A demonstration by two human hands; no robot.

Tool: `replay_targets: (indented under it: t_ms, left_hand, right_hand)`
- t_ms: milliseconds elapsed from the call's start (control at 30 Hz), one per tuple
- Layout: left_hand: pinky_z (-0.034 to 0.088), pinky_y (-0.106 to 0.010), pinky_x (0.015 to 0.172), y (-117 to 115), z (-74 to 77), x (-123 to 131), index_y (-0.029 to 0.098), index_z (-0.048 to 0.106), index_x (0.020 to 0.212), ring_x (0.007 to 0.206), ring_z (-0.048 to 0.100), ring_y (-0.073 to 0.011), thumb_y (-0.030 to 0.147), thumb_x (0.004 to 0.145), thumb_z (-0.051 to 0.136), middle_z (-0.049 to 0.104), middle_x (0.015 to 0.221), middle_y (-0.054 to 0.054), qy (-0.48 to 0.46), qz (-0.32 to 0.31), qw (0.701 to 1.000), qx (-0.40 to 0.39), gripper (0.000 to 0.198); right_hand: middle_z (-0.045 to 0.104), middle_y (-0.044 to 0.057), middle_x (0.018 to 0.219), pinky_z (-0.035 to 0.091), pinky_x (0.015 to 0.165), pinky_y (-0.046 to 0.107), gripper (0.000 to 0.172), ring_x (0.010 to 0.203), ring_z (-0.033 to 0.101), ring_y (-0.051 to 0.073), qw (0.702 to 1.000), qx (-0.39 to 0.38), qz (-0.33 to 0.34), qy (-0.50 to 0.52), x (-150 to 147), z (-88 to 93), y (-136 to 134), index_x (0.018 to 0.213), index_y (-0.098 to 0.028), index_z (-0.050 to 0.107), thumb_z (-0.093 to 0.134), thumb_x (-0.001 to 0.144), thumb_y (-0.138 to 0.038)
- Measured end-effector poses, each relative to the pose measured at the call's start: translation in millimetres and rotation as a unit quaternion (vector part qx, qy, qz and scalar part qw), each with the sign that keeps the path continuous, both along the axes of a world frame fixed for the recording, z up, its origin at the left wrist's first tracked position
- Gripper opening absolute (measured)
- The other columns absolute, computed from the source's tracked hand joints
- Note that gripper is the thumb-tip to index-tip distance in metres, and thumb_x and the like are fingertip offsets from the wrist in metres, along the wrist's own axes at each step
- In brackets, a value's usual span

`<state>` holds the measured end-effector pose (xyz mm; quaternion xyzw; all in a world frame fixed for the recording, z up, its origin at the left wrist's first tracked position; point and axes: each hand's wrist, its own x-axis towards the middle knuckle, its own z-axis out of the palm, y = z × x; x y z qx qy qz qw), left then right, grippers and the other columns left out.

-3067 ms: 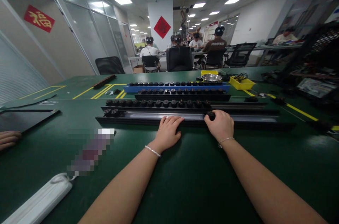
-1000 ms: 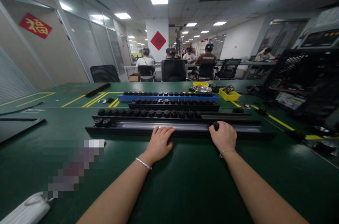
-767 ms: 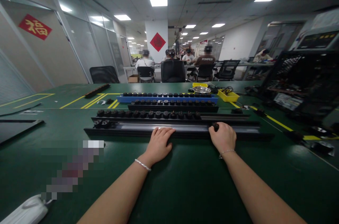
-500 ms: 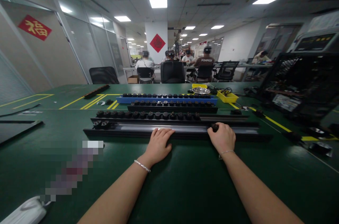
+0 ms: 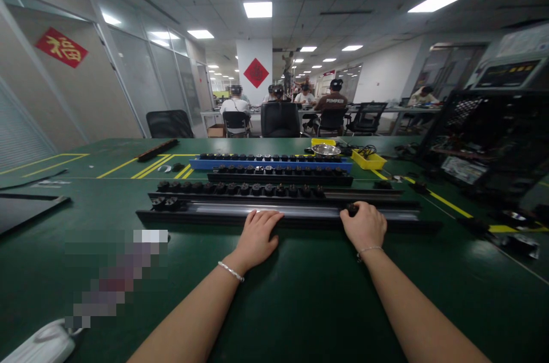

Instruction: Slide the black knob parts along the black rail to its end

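A long black channel [image 5: 300,224] lies across the green table in front of me, with a shiny strip running along its inside. Two round black socket-like modules [image 5: 165,203] sit in its left end. My left hand [image 5: 259,234] rests over the channel's near wall, fingers stretched and thumb apart. At the right part of the channel, my right hand [image 5: 364,226] is closed around a small black module [image 5: 352,209], mostly hidden by the fingers. Just behind lies a second black channel [image 5: 364,194] bearing a row of similar modules.
Farther back are another black rail [image 5: 278,178] and a blue rail [image 5: 201,164], both loaded with modules. A metal dish [image 5: 326,150] and a yellow bin [image 5: 368,159] stand behind. Open-framed equipment [image 5: 480,140] is at right; a white cable-like item [image 5: 43,343] lies front left.
My right hand has shifted slightly right along the channel with the small black module. My left hand stays in place on the near wall.
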<state>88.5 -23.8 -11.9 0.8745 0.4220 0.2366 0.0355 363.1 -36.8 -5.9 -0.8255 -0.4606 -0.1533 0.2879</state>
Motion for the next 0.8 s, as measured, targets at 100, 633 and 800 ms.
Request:
replay_targets:
  t_ms: [100, 633, 800]
  left_hand:
    - [0.016, -0.045, 0.110, -0.3, 0.4, -0.2, 0.030, 0.041, 0.130, 0.123, 0.041, -0.0207, 0.017, 0.074, 0.057, 0.050, 0.133, -0.002, -0.001, 0.000, 1.000, -0.001, 0.059]
    - [0.016, -0.044, 0.110, -0.7, 1.3, -0.6, 0.030, 0.041, 0.130, 0.123, 0.040, -0.0202, 0.017, 0.075, 0.056, 0.050, 0.133, -0.001, -0.001, -0.004, 1.000, 0.000, 0.059]
    - [0.016, -0.044, 0.110, 0.3, -0.2, -0.9, 0.030, 0.041, 0.130, 0.123, 0.040, -0.0202, 0.017, 0.074, 0.057, 0.050, 0.133, -0.001, -0.003, -0.004, 1.000, 0.004, 0.060]
  right_hand:
    - [0.061, 0.012, 0.088, 0.036, 0.084, 0.039, 0.032, 0.089, 0.054, 0.027, 1.000, 0.014, -0.003, 0.000, 4.9, -1.6, 0.3, 0.094, -0.015, 0.061, 0.047, 0.074, -0.036]
    - [0.061, 0.014, 0.091, 0.037, 0.085, 0.040, 0.037, 0.091, 0.053, 0.029, 1.000, 0.004, -0.020, 0.023, 12.6, 2.2, -2.7, 0.097, -0.013, 0.062, 0.045, 0.075, -0.038]
    - [0.060, 0.015, 0.093, 0.036, 0.085, 0.040, 0.038, 0.091, 0.053, 0.029, 0.999, -0.007, -0.024, 0.034, 15.4, 2.8, -2.3, 0.098, -0.012, 0.062, 0.045, 0.075, -0.037]
